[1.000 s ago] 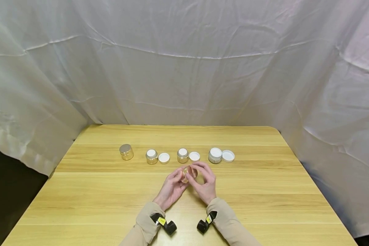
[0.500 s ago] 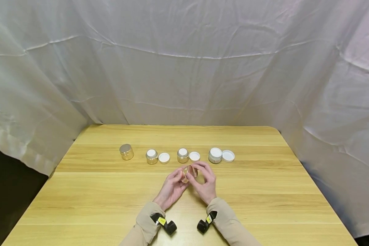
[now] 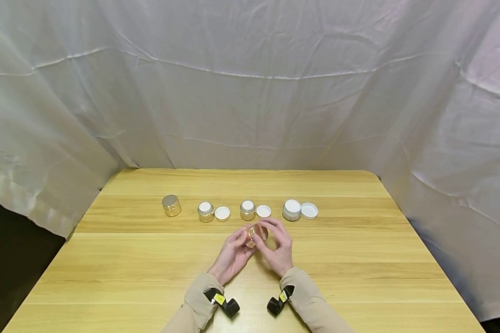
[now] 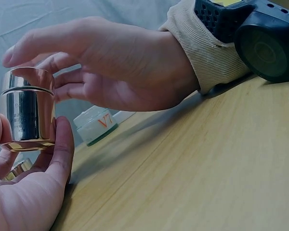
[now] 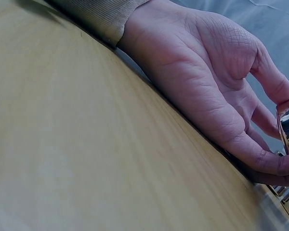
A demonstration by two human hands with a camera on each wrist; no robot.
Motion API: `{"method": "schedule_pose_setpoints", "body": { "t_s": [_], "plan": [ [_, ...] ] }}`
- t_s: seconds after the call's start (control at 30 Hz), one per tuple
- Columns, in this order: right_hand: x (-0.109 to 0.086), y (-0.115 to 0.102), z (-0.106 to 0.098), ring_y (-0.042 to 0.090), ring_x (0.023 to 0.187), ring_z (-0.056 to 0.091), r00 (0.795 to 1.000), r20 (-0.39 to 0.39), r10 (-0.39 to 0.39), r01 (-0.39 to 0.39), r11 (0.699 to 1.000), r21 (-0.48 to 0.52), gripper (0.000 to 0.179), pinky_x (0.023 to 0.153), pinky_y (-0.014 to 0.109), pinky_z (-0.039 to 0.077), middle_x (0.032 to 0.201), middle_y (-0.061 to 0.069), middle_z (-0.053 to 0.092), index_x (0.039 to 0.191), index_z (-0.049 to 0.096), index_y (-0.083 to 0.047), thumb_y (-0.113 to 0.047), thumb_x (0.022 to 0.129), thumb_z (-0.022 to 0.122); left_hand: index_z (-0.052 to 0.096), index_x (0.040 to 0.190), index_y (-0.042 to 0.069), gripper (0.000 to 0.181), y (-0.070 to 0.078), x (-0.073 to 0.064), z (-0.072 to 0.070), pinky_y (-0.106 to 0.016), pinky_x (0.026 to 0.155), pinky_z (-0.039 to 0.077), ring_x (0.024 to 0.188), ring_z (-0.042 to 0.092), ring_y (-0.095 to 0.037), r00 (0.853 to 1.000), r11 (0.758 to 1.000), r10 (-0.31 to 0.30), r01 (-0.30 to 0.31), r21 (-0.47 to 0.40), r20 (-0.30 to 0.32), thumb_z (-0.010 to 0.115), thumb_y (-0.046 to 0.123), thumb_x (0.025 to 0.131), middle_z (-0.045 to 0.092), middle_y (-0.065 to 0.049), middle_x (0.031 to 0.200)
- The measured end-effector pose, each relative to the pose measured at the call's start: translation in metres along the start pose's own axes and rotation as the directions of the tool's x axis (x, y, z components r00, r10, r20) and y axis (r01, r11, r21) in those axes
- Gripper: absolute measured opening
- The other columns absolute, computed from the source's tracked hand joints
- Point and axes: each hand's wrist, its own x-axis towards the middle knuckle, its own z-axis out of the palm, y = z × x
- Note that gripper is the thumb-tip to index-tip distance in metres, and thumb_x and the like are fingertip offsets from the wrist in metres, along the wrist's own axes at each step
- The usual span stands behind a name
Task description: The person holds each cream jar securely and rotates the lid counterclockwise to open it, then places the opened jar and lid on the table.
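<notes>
I'm holding a mirror-gold jar (image 4: 29, 113) over the wooden table (image 3: 358, 259), in front of the row of other jars; it's tilting, top end toward my right. My left hand (image 3: 230, 260) is gripping the jar's body low down, fingers and thumb curling round it. My right hand (image 3: 278, 252) is pinching the jar's gold lid (image 4: 31, 79), thumb and fingers bending about it. The lid is sitting on the body with a thin dark seam showing between, so the contents are hidden; small print is showing on the wall, too small to read. Behind, left to right: a capped gold jar (image 3: 171, 210) is standing upright, contents hidden. A smaller gold jar (image 3: 206, 218) is standing uncapped, white filling its mouth, with a white-lined lid (image 3: 222, 214) lying inside up just to its right. A second small gold jar (image 3: 247, 216) is standing the same way, white at the mouth, its neighbouring lid (image 3: 263, 212) lying inside up. A wider white jar (image 3: 291, 217), orange "V7" showing from the left wrist, is also standing uncapped and showing white; a larger white-lined lid (image 3: 309, 211) is lying right beside it. Can't tell cream from inner seal in any of these.
</notes>
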Motion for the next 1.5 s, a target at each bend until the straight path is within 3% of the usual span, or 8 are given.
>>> {"method": "schedule_pose_setpoints", "body": {
  "t_s": [0.2,0.4,0.63,0.8,0.97,1.23,1.37,1.5],
  "plan": [
    [-0.0001,0.0023,0.0007,0.013,0.11,0.061,0.999,-0.043,-0.005,0.005,1.0,-0.004,0.039,0.1,0.016,0.052,0.105,0.035,0.059,0.103,0.067,0.015,0.022,0.066,0.078,0.026,0.151,-0.004,0.05,0.0007,-0.0001,0.0007,-0.026,0.11,0.05,0.117,0.062,-0.013,1.0,1.0,-0.01,0.01,0.0,-0.014,0.042,0.011,0.106,0.05,-0.006,0.136],
    [0.0001,0.0043,-0.0006,0.017,0.11,0.062,0.999,0.004,-0.034,0.033,0.998,0.047,0.033,0.101,0.019,0.052,0.104,0.036,0.059,0.104,0.069,0.012,0.021,0.072,0.073,0.027,0.152,-0.003,0.049,0.0006,-0.0002,0.0005,-0.026,0.109,0.051,0.113,0.062,-0.011,1.0,1.0,-0.011,0.011,-0.009,-0.012,0.04,0.01,0.107,0.056,-0.003,0.13],
    [-0.0013,0.0034,-0.0008,0.018,0.114,0.061,1.0,0.002,-0.014,0.014,0.999,0.044,0.035,0.106,0.02,0.051,0.116,0.019,0.064,0.108,0.067,0.013,0.02,0.074,0.072,0.028,0.151,-0.003,0.047,0.0005,-0.0001,0.0009,-0.026,0.109,0.052,0.114,0.062,-0.012,1.0,1.0,-0.008,0.008,-0.005,-0.013,0.038,0.009,0.107,0.055,-0.004,0.131],
    [-0.0007,0.0035,0.0002,0.014,0.111,0.061,1.0,-0.029,-0.006,0.007,0.999,0.042,0.034,0.101,0.019,0.052,0.108,0.026,0.062,0.103,0.067,0.014,0.021,0.071,0.076,0.028,0.151,-0.003,0.047,0.0002,0.0001,0.0006,-0.025,0.107,0.052,0.114,0.062,-0.012,1.0,1.0,-0.007,0.007,-0.002,-0.011,0.038,0.009,0.107,0.053,-0.004,0.132],
    [0.0003,0.0035,0.0,0.014,0.111,0.062,1.0,0.0,-0.018,0.018,0.996,0.083,0.032,0.101,0.02,0.053,0.106,0.034,0.06,0.103,0.069,0.012,0.022,0.073,0.074,0.032,0.149,-0.002,0.044,-0.0004,0.0003,-0.0002,-0.026,0.108,0.052,0.113,0.063,-0.011,1.0,1.0,-0.001,0.001,0.0,-0.003,0.038,0.01,0.107,0.056,-0.003,0.13],
    [-0.0006,0.0024,-0.0006,0.015,0.115,0.062,1.0,-0.014,-0.012,0.012,0.999,0.053,0.033,0.106,0.02,0.051,0.116,0.017,0.065,0.105,0.066,0.014,0.021,0.072,0.072,0.031,0.15,-0.003,0.045,-0.0004,0.0008,-0.0001,-0.027,0.108,0.052,0.115,0.061,-0.012,1.0,1.0,-0.001,0.001,0.004,-0.003,0.037,0.01,0.108,0.055,-0.004,0.132],
    [-0.0004,0.0031,0.0,0.016,0.11,0.062,0.999,-0.036,-0.01,0.012,0.999,0.039,0.033,0.101,0.019,0.052,0.109,0.023,0.064,0.102,0.067,0.014,0.02,0.071,0.076,0.033,0.148,-0.002,0.043,-0.0003,0.0005,0.0002,-0.026,0.107,0.052,0.115,0.062,-0.012,1.0,1.0,-0.003,0.003,-0.001,-0.014,0.038,0.01,0.107,0.056,-0.003,0.131],
    [0.0004,0.0025,0.0002,0.015,0.111,0.062,1.0,-0.007,-0.022,0.022,0.997,0.075,0.031,0.101,0.019,0.053,0.105,0.035,0.06,0.102,0.068,0.013,0.022,0.073,0.073,0.037,0.145,-0.001,0.039,-0.0001,0.0007,0.0,-0.025,0.106,0.053,0.111,0.063,-0.011,1.0,1.0,-0.001,0.001,-0.009,-0.009,0.038,0.01,0.107,0.059,-0.002,0.127]
  ]
}}
